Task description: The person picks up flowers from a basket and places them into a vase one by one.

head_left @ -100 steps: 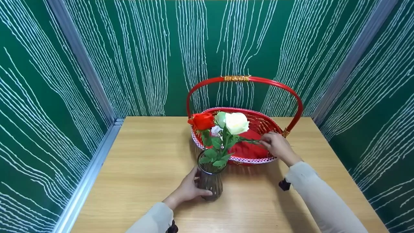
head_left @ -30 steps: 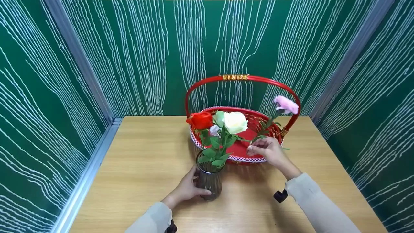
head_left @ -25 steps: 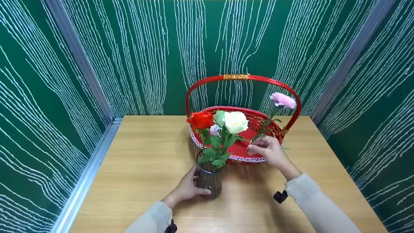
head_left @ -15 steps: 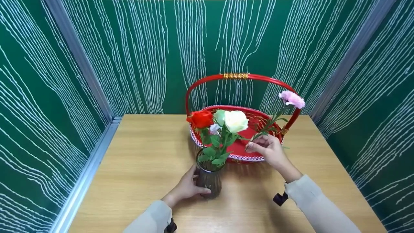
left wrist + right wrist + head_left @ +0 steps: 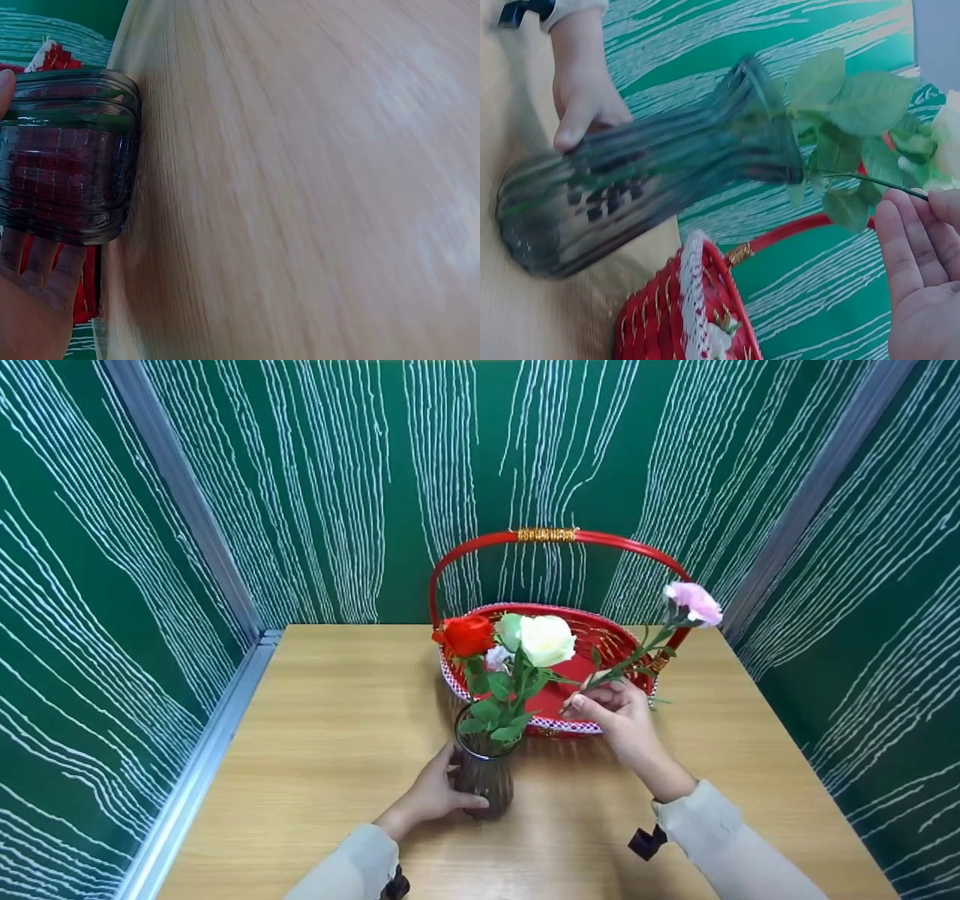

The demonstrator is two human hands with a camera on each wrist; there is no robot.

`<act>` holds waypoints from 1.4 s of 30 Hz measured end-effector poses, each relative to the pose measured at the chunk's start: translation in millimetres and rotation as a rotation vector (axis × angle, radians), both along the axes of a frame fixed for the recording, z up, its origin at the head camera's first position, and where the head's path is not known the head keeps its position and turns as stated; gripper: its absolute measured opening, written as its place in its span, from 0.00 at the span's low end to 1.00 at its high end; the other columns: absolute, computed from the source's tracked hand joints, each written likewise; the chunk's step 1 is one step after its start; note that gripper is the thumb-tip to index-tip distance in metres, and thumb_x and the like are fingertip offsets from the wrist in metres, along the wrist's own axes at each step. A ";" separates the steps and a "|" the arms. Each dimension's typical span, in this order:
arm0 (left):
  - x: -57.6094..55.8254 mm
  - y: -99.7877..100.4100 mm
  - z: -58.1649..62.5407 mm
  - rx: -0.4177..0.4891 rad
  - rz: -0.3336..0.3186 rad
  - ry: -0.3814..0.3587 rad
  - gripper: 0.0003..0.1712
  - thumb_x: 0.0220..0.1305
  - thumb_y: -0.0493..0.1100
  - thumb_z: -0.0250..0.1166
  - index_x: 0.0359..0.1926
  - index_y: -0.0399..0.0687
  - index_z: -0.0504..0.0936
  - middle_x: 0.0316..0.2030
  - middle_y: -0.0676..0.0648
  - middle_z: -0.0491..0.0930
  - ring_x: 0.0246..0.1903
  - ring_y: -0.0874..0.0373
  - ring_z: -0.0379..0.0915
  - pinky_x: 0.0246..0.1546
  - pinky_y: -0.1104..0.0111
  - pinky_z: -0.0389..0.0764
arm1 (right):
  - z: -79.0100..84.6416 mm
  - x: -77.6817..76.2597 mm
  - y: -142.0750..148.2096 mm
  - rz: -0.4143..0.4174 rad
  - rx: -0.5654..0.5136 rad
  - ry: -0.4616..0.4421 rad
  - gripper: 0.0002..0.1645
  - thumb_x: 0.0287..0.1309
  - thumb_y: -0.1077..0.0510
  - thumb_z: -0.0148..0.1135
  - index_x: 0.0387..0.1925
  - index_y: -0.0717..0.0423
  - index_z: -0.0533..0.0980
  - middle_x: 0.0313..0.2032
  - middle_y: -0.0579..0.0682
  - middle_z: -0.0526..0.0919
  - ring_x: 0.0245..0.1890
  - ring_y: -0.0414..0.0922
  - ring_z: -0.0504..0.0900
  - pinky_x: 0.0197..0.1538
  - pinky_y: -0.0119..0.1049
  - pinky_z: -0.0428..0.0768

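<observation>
"Where's the left hand (image 5: 431,795)?"
"Left of the glass vase (image 5: 491,789), thumb and fingers round it."
"And the right hand (image 5: 622,716)?"
"Right of the vase, near the red basket (image 5: 566,727), pinching the stem of the pink flower (image 5: 694,604), tilted rightward."

Vase (image 5: 487,784) was glossy, ribbed and translucent, glass or plastic uncertain. Table (image 5: 322,697) showed smooth wood grain with a soft sheen. Basket (image 5: 649,315) looked woven, glossy red, with metallic gold strands; trim (image 5: 695,300) resembled lace cloth; handle (image 5: 480,540) appeared smooth, shiny plastic. Pink flower (image 5: 694,604) looked soft and fabric-like; sleeves (image 5: 739,840) were matt cloth; frame posts (image 5: 184,495) appeared smooth metal.
</observation>
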State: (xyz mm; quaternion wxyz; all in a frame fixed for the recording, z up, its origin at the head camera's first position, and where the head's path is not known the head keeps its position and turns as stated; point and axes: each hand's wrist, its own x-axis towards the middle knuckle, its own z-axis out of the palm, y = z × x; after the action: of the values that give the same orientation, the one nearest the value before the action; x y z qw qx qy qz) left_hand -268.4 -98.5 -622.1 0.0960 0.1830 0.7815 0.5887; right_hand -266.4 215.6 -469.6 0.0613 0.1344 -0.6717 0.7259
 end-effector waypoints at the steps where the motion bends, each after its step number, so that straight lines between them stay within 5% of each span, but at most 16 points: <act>1: 0.0 -0.1 0.1 -0.002 0.000 0.002 0.63 0.51 0.37 0.88 0.82 0.43 0.60 0.63 0.37 0.76 0.68 0.36 0.75 0.70 0.49 0.83 | 0.8 1.5 -0.8 0.007 -0.011 0.006 0.08 0.72 0.74 0.62 0.46 0.62 0.77 0.35 0.52 0.94 0.33 0.45 0.93 0.48 0.39 0.94; 9: 0.5 -1.3 -0.8 0.003 -0.006 0.001 0.63 0.51 0.39 0.88 0.81 0.44 0.60 0.62 0.37 0.76 0.68 0.36 0.75 0.69 0.49 0.84 | 7.6 10.2 -7.1 0.137 -0.195 0.075 0.13 0.75 0.75 0.57 0.48 0.55 0.77 0.37 0.49 0.94 0.35 0.44 0.94 0.49 0.38 0.94; 19: -0.2 -1.0 0.1 0.021 -0.021 -0.002 0.64 0.51 0.38 0.88 0.82 0.40 0.58 0.61 0.37 0.76 0.65 0.37 0.77 0.68 0.51 0.84 | 10.4 19.1 -24.7 0.195 -0.373 0.171 0.19 0.73 0.79 0.54 0.46 0.55 0.80 0.39 0.53 0.95 0.39 0.46 0.95 0.49 0.42 0.94; 24: 0.1 -1.0 0.0 0.013 -0.020 0.005 0.63 0.51 0.38 0.88 0.81 0.41 0.60 0.61 0.37 0.76 0.66 0.37 0.77 0.69 0.50 0.84 | 5.4 25.0 -30.7 0.101 -0.221 0.202 0.16 0.75 0.75 0.56 0.46 0.53 0.81 0.39 0.50 0.95 0.40 0.43 0.95 0.49 0.41 0.94; 32: 0.8 -1.4 1.2 -0.025 -0.015 0.017 0.63 0.51 0.41 0.88 0.82 0.48 0.60 0.64 0.38 0.77 0.68 0.38 0.75 0.71 0.47 0.82 | -0.3 29.2 -40.9 0.021 0.048 0.372 0.04 0.67 0.80 0.61 0.42 0.77 0.80 0.36 0.44 0.94 0.34 0.39 0.93 0.41 0.33 0.93; 42: 1.1 -1.2 1.7 -0.022 -0.013 0.009 0.62 0.52 0.41 0.88 0.82 0.49 0.61 0.65 0.38 0.77 0.70 0.37 0.74 0.73 0.45 0.79 | -7.1 23.8 -57.0 0.095 0.211 0.696 0.17 0.52 0.85 0.69 0.37 0.65 0.86 0.25 0.57 0.86 0.23 0.42 0.82 0.30 0.25 0.84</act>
State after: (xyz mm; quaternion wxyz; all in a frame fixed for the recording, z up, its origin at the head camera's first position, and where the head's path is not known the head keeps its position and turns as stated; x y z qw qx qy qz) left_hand -267.4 -99.6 -620.4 0.0980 0.1896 0.7870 0.5788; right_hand -242.7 158.6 -476.6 0.2383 0.4098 -0.6750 0.5654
